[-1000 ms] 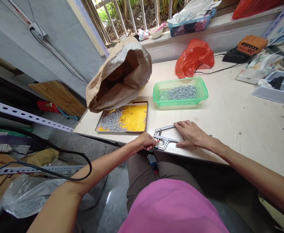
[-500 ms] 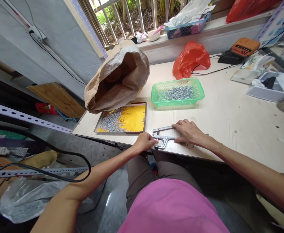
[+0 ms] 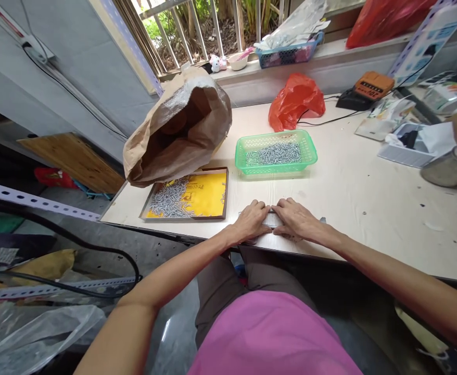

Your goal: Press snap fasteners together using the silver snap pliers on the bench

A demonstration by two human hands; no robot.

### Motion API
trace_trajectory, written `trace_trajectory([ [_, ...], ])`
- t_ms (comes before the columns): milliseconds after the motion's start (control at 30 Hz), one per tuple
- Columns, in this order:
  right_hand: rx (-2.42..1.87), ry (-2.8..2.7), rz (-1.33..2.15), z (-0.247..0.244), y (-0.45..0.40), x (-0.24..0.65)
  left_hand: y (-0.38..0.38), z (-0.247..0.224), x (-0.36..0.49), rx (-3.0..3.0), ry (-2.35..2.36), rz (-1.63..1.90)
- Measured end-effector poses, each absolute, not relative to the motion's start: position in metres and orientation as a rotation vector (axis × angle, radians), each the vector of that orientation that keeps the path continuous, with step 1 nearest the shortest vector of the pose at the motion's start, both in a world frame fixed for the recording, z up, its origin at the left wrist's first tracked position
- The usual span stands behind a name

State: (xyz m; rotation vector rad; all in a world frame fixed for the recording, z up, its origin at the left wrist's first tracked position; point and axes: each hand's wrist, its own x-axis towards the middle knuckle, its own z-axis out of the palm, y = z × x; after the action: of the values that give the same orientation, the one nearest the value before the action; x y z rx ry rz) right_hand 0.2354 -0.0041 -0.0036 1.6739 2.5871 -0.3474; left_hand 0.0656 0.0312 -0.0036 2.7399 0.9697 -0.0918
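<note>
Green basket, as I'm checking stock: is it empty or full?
Partly filled: in the green basket, small metal pieces lie below the rim.

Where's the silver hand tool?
In the head view, the silver hand tool is just below and right of centre on the table, gripped and mostly hidden by the left hand and right hand, nearer than the green plastic basket.

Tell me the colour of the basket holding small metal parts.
The basket is light green, clearest in the head view.

Left hand, right hand gripping metal tool; green basket beyond
</note>
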Motion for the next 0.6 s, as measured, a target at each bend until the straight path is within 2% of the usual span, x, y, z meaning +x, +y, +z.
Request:
trace_trajectory([
  [433,1.638,2.621,-0.421,-0.002,0.002,0.241,0.03,-0.007,0.066,2.715,0.953,-0.066],
  [600,1.535,2.84,-0.549,-0.016,0.011,0.263,-0.004,-0.02,0.058,2.763,1.028,0.246],
])
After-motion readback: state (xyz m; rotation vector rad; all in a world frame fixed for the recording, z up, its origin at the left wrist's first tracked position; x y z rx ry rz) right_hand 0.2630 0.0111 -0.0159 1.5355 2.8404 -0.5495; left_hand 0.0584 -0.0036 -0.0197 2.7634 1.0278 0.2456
